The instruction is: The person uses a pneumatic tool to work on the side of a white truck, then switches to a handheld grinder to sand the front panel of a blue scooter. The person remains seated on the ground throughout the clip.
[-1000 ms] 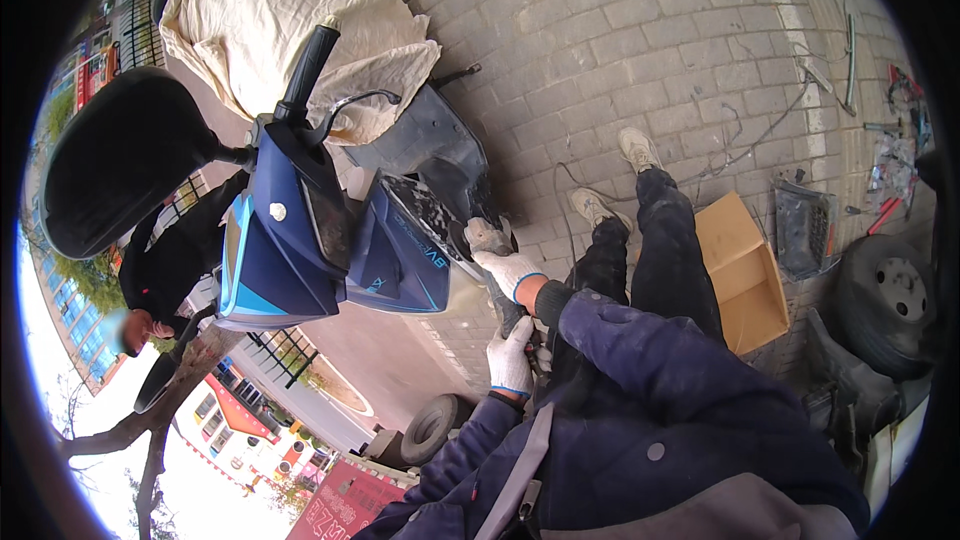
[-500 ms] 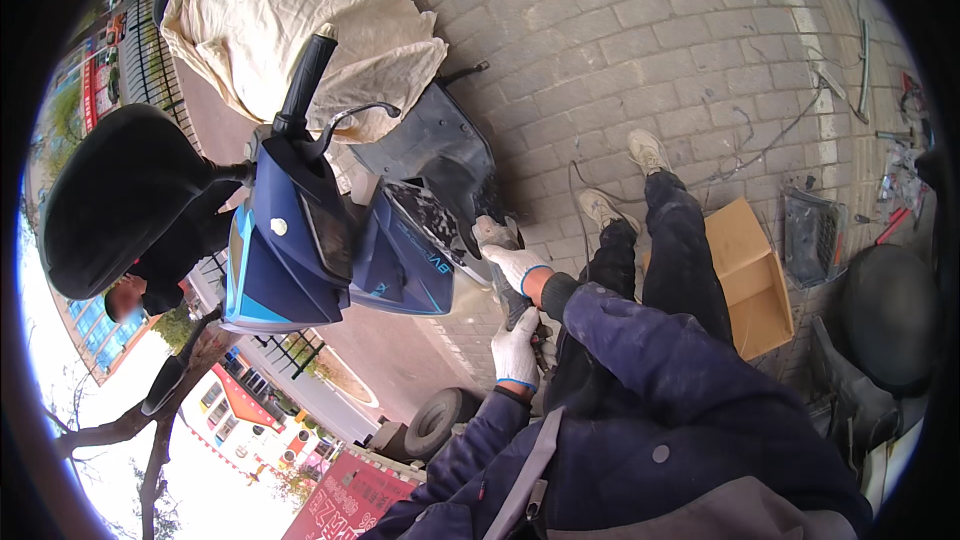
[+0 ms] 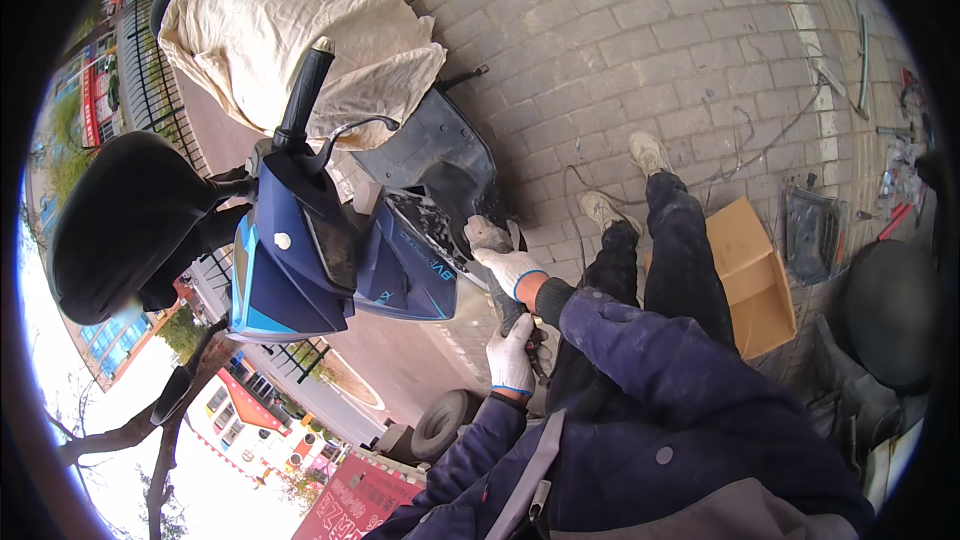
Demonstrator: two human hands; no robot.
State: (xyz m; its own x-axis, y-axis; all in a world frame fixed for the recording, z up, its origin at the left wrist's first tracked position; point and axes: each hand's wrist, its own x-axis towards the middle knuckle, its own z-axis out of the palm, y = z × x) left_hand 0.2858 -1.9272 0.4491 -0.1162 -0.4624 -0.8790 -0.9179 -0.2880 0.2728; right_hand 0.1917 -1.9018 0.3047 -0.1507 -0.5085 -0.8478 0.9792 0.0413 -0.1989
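Observation:
A blue scooter point(image 3: 300, 257) stands to the left, its dark scuffed panel point(image 3: 425, 222) facing my hands. My right hand point(image 3: 508, 267), in a white glove with dirty fingertips, is closed round the front part of a dark, long-bodied tool point(image 3: 507, 308) close to the scooter's edge. Just below it, my left hand point(image 3: 511, 359), also gloved, is closed round the tool's rear part. The tool's working end is hidden behind my right hand and the panel, and I cannot make out its exact kind.
A beige cloth point(image 3: 290, 30) covers the scooter's seat area. An open cardboard box point(image 3: 750, 275) lies right of my legs, beside a dark plastic basket-like part point(image 3: 815, 235). A thin cable point(image 3: 770, 145) crosses the paving. A tyre point(image 3: 443, 424) lies near my left forearm.
Both hands and the tool have shifted slightly left, the right hand a little closer to the panel. The view has tilted slightly, and the person behind the mirror is now more hidden.

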